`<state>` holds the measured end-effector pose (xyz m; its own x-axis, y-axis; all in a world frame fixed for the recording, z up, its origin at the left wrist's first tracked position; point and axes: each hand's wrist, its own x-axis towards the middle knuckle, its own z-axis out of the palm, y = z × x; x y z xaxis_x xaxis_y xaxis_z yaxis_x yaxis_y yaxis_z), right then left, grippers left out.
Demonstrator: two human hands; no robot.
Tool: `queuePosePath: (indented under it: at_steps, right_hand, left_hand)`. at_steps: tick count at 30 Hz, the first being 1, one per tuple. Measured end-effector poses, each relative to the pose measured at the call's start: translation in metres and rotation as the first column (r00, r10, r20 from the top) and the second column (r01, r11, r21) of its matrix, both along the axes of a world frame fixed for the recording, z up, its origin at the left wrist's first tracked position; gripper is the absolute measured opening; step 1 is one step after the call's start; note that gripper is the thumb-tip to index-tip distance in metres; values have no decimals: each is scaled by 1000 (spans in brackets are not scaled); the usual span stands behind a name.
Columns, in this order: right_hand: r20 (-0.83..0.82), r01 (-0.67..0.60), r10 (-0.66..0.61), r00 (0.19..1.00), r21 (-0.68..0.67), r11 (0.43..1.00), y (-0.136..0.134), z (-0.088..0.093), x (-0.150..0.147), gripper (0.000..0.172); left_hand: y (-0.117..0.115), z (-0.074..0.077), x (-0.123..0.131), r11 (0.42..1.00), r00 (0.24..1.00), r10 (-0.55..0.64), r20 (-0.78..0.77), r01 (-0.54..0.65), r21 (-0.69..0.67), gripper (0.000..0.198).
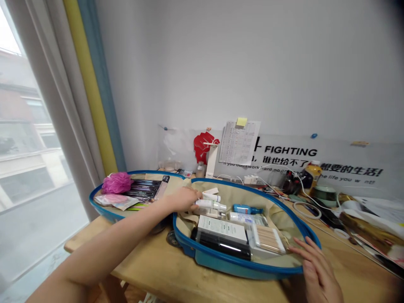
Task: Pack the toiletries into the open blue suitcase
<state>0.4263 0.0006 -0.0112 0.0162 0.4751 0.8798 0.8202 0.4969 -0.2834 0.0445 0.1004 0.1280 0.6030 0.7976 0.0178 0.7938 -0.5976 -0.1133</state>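
Note:
An open blue-rimmed suitcase (pixel 249 269) lies spread on the wooden table. My left hand (pixel 184 198) reaches to the inner left end of its right half, fingers curled down beside small white bottles (pixel 211 205); what they hold, if anything, is hidden. My right hand (pixel 318 269) lies across the right rim with fingers stretched and apart. Packed in this half are a blue bottle (pixel 248 209), a white tube (pixel 243 218), a white box (pixel 221 229), a glossy black item (pixel 221 245) and a clear case of cotton swabs (pixel 268 239).
The suitcase's left half holds a pink bath puff (pixel 116 183), dark packaged sticks (pixel 143 189) and flat packets (pixel 116 200). Behind it stand a white lamp-like stand (pixel 212 162) and a yellow bottle (pixel 312 176). White cables (pixel 307 210) and papers (pixel 375 208) lie at right.

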Motion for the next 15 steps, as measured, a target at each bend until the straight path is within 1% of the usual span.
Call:
queuePosePath:
  at_steps: [2,5,9,15]
  right_hand:
    - [15,0,-1,1000,11,1000,-1,1,0,33]
    - [29,-7,6,1000,16,1000,-2,1,-1,32]
    - [22,2,-3,1000,2,1000,-2,1,-1,31]
    - [11,-18,18,1000,-16,1000,1,-2,3,33]
  left_hand:
    - [5,-6,17,999,999,12,-36,-14,-48,34]
    - [17,-15,28,997,997,39,-61,-43,-70,33]
    - [29,-22,30,993,994,75,-76,-81,-81,31]
    - [29,-29,30,988,991,132,-34,-134,-79,37]
